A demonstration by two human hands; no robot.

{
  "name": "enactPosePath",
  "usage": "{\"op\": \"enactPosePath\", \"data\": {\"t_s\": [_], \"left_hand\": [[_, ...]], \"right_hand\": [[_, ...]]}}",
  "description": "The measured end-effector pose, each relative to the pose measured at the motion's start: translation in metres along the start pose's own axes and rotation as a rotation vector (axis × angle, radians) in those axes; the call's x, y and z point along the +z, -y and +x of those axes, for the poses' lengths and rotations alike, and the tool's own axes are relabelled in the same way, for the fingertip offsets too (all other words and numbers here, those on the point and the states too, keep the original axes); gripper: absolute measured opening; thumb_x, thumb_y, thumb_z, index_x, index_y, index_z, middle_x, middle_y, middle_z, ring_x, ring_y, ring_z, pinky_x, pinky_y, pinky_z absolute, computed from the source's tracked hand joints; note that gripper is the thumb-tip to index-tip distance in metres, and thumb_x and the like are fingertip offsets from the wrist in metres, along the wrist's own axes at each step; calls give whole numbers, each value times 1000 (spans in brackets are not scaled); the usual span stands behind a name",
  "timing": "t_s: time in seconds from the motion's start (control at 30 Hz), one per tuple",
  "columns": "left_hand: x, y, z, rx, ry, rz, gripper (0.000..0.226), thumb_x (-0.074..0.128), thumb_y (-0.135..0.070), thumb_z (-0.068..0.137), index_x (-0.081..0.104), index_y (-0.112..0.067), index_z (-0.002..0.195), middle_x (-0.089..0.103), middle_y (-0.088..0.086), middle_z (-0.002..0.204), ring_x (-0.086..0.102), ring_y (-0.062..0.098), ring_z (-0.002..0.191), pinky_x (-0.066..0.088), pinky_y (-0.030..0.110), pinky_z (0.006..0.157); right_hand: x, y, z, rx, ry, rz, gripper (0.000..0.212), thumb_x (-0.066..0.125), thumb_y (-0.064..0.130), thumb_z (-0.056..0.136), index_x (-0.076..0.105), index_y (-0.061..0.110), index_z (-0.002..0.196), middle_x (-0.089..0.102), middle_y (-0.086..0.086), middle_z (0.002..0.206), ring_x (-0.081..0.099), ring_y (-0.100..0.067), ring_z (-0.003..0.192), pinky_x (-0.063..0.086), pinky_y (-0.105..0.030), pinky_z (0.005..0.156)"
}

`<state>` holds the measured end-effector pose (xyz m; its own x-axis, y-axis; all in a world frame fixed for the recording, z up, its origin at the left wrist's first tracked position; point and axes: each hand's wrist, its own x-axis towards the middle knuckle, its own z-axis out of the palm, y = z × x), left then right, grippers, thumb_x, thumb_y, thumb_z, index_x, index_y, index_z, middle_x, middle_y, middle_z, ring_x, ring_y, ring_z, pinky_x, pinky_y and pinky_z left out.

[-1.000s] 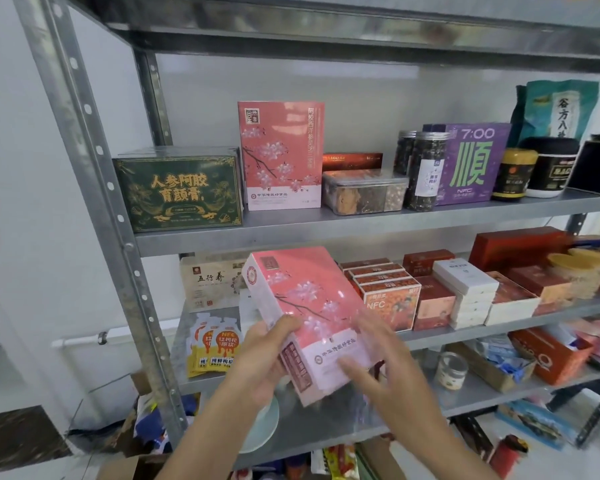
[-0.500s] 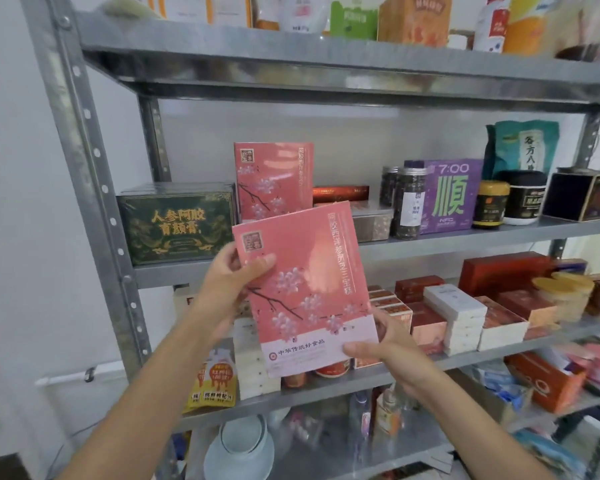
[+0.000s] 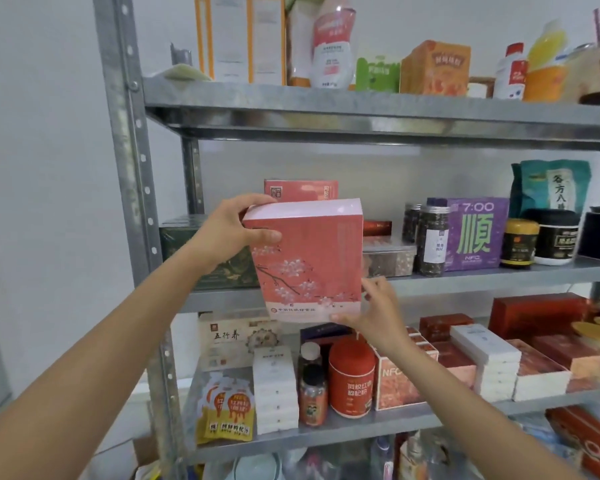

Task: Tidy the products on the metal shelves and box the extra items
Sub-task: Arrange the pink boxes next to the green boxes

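Metal shelves (image 3: 361,98) stand against a white wall (image 3: 32,168). Two pink boxes: the rear box (image 3: 300,188) stands behind the front box (image 3: 309,258). The left hand (image 3: 229,233) grips the front box's top corner, the right hand (image 3: 374,306) its bottom corner.

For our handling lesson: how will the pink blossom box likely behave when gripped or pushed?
Probably stiff: the pink blossom box shows flat faces under the left hand and right hand. Likely light: held only at two corners. Tall and narrow, it may tip if pushed.

shelf frame (image 3: 361,109): dull galvanised metal, mottled. pink blossom box (image 3: 309,261): smooth printed cardboard, slight sheen. right jars (image 3: 432,237): clear, glossy.
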<state>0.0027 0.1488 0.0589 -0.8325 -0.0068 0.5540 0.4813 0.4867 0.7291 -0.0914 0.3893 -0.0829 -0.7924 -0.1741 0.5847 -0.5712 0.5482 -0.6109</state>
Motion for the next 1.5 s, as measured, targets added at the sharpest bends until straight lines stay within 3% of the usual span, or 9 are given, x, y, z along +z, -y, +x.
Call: {"op": "enactPosePath", "data": {"t_s": [0.13, 0.33, 0.47, 0.63, 0.8, 0.97, 1.2, 1.4, 1.5], "left_hand": [[-10, 0, 16, 13, -63, 6, 46, 81, -17, 75, 61, -29, 115, 62, -4, 106, 65, 13, 91, 56, 19, 64], [-4, -3, 30, -46, -57, 36, 44, 77, -13, 80, 59, -22, 119, 63, -1, 107, 64, 20, 98, 57, 24, 70], [3, -10, 37, -80, -120, -8, 48, 81, -11, 76, 62, -16, 119, 63, 4, 112, 63, 24, 102, 57, 39, 87], [10, -18, 35, -150, -258, -58, 45, 89, -27, 58, 72, -17, 97, 70, 6, 101, 68, 24, 94, 57, 39, 86], [5, -11, 27, -236, -360, 17, 65, 93, -35, 55, 68, -7, 108, 73, 8, 101, 70, 27, 89, 57, 44, 87], [-6, -4, 16, -233, -377, 146, 33, 92, -36, 57, 71, -19, 76, 71, -7, 62, 70, 14, 55, 61, 37, 66], [-17, 3, -2, -265, -443, 172, 33, 91, -35, 61, 69, -20, 79, 71, 2, 80, 71, 25, 74, 60, 46, 76], [-24, 5, -18, -288, -454, 190, 35, 93, -36, 57, 73, -18, 80, 70, 0, 73, 71, 22, 71, 58, 34, 68], [-27, 6, -24, -294, -451, 189, 35, 92, -34, 60, 72, -15, 82, 70, 3, 77, 70, 24, 75, 55, 33, 67]], "right_hand": [[-3, 15, 27, -34, -60, -18, 71, 88, 35, 64, 51, 28, 124, 42, 11, 113, 42, -11, 113, 39, -26, 93], [-32, 26, 57, -256, 93, -38, 113, 91, 25, 63, 17, 37, 148, 36, 0, 140, 38, -12, 124, 35, -34, 105], [-47, 37, 64, -139, 224, 322, 99, 82, 42, 67, 19, 45, 144, 50, 14, 128, 51, -2, 116, 44, -24, 93], [-60, 45, 82, 67, 106, 539, 66, 43, 59, 89, 34, 27, 147, 52, -2, 139, 54, -17, 121, 41, -40, 106], [-50, 44, 113, -53, -47, 129, 54, 64, 27, 92, 43, 13, 140, 43, -6, 138, 41, -18, 127, 36, -31, 105], [-39, 53, 159, -144, -73, -225, 72, 66, 30, 89, 29, 18, 150, 20, -7, 159, 16, -24, 146, 18, -39, 119], [-23, 66, 183, -174, 193, -621, 80, 51, 34, 98, -5, 26, 155, -14, -1, 163, -13, -19, 149, -9, -48, 120], [-19, 72, 187, -305, -89, -547, 76, 73, 42, 80, 36, 23, 144, 31, -9, 136, 27, -29, 127, 18, -38, 111], [-21, 68, 187, -197, -59, -94, 72, 83, 33, 74, 46, 24, 135, 30, -6, 134, 28, -23, 126, 28, -35, 109]]}}
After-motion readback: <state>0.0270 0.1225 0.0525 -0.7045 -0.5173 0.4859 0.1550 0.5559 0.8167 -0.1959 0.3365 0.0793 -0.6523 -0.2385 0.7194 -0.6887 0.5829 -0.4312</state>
